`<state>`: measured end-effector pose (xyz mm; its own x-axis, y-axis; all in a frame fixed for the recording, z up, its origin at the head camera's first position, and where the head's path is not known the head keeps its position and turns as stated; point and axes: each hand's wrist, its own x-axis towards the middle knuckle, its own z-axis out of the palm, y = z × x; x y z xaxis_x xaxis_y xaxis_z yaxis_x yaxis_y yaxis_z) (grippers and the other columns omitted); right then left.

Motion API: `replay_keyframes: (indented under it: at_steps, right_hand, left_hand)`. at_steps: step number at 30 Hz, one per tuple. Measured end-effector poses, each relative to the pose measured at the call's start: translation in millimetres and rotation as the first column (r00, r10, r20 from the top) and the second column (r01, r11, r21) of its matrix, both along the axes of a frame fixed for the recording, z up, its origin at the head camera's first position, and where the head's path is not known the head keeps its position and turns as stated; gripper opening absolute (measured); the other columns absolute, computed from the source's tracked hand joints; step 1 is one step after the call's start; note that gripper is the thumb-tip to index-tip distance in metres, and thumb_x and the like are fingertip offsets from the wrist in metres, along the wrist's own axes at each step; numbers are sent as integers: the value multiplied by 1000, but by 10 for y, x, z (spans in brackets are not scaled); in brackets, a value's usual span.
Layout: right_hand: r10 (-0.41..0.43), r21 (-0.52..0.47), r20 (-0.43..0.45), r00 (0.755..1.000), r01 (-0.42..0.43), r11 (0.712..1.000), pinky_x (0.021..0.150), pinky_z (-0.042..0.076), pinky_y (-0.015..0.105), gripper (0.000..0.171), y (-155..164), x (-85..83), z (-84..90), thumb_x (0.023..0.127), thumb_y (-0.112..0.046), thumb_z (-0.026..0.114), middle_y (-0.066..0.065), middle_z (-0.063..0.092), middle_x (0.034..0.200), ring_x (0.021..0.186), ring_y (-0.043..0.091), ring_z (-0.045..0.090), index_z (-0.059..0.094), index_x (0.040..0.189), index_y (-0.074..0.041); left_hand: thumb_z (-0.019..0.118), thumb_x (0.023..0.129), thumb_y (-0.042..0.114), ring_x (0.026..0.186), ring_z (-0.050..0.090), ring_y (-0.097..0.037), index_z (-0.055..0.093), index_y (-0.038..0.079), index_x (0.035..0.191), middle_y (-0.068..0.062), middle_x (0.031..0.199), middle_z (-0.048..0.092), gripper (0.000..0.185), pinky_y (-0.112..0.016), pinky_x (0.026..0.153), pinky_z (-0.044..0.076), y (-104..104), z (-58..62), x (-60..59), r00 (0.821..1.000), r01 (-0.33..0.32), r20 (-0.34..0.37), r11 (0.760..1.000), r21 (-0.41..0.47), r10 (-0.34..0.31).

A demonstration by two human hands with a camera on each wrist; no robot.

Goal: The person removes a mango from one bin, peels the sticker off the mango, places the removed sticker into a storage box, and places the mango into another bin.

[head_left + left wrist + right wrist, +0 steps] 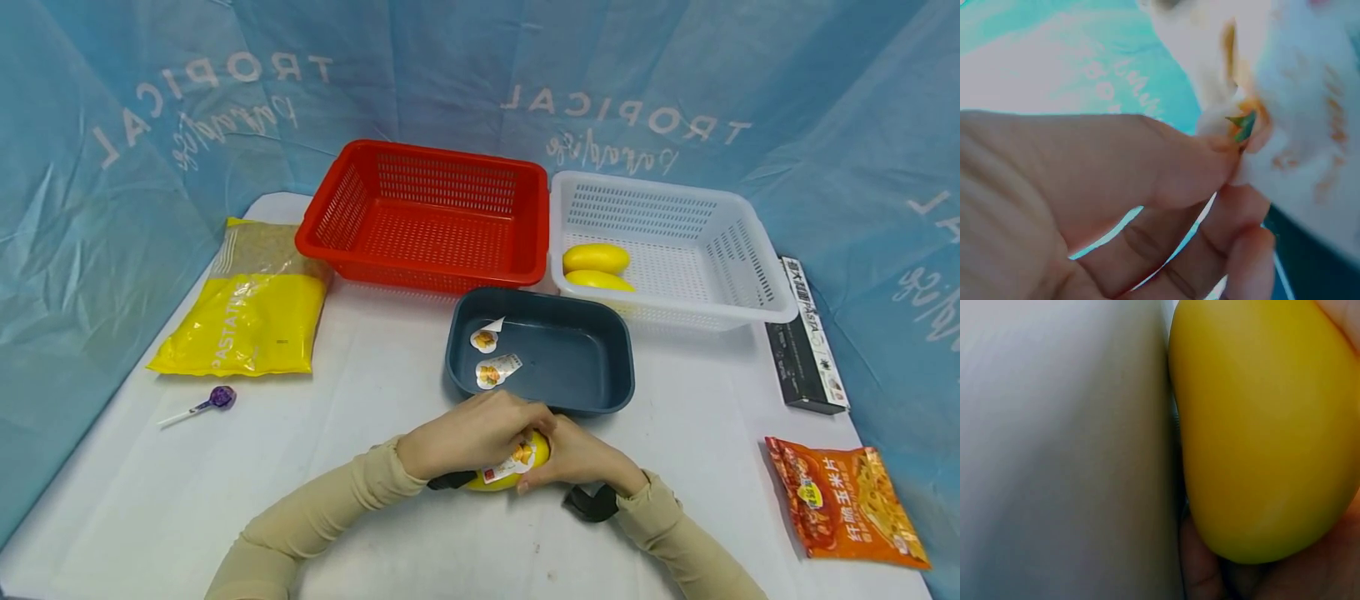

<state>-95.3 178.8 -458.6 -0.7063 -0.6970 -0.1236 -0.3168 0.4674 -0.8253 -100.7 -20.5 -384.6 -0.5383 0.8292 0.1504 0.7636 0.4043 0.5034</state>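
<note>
Left hand (476, 433) pinches the white paper sticker (516, 461) on the yellow oval mango-like fruit (498, 479); right hand (581, 458) clasps the fruit, lying crosswise at lower centre, above the white worktop (375, 533)

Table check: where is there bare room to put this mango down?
Free: the table between the lollipop and left hand; also between the blue tray and the snack bag. Crowded: the back, with the red basket and white basket.
</note>
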Motion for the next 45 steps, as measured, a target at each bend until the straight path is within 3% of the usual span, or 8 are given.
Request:
replay_keyframes:
  at_steps: [3,10,13,18,20,26,34,45]
  right_hand:
    - [-1,-3,-11,1000,1,1000,78,48,20,62,-3,-8,-9,71,-32,86,2,62,106,88,3,55,55,119,-8]
    - [34,-22,-38,999,-35,999,81,48,22,58,-5,-25,-36,73,-33,85,-3,64,109,90,4,55,60,121,-13]
    - [35,-23,-39,999,-36,999,79,48,22,55,-10,-26,-32,72,-33,85,-2,64,104,87,4,54,60,116,-12]
    - [28,-4,-25,999,-28,1000,82,49,21,59,-13,-19,-22,71,-33,86,1,65,108,91,4,56,59,118,-9]
    - [29,-4,-19,999,-29,1000,83,50,21,63,-13,-16,-25,71,-33,86,2,65,110,93,3,57,58,121,-8]
    - [44,-33,11,999,-44,999,83,50,21,60,-12,-14,-41,73,-30,85,3,65,111,93,3,58,58,122,-7]
    - [43,-62,-12,999,-43,997,91,48,22,62,-11,-16,-33,74,-28,85,4,62,117,100,5,55,57,125,-7]
    - [76,-87,8,997,-75,993,78,48,22,45,-8,-23,-57,77,-26,83,1,61,100,86,2,52,58,111,-11]
  left_hand:
    - [59,87,-2,68,55,-4,70,10,104,2,84,69,23,-12,65,44,5,15,8,1000,-6,-22,1000,-23,5]
    - [73,83,14,72,60,-9,77,20,91,7,76,63,11,-29,71,40,41,-5,92,966,-78,-256,987,-142,40]
    - [78,80,20,74,62,-7,77,23,83,10,76,65,5,-35,80,43,46,-6,126,935,-99,-351,987,-124,50]
    - [78,81,24,67,59,-8,75,25,80,12,72,64,2,-38,87,46,30,18,116,848,-146,-527,983,-114,65]
    - [77,81,27,70,60,-9,75,24,84,11,76,67,4,-35,85,45,18,29,98,836,-161,-544,979,-122,70]
    - [75,84,26,77,61,-12,73,18,92,7,80,71,12,-32,84,46,19,22,87,888,-97,-460,984,-152,16]
    - [72,83,14,76,60,-11,71,20,91,9,75,69,10,-32,88,46,14,17,58,884,-18,-467,993,-114,-38]
    - [75,80,11,69,55,-4,64,21,81,13,71,65,15,-21,76,42,-73,93,-42,950,137,-288,990,35,-122]
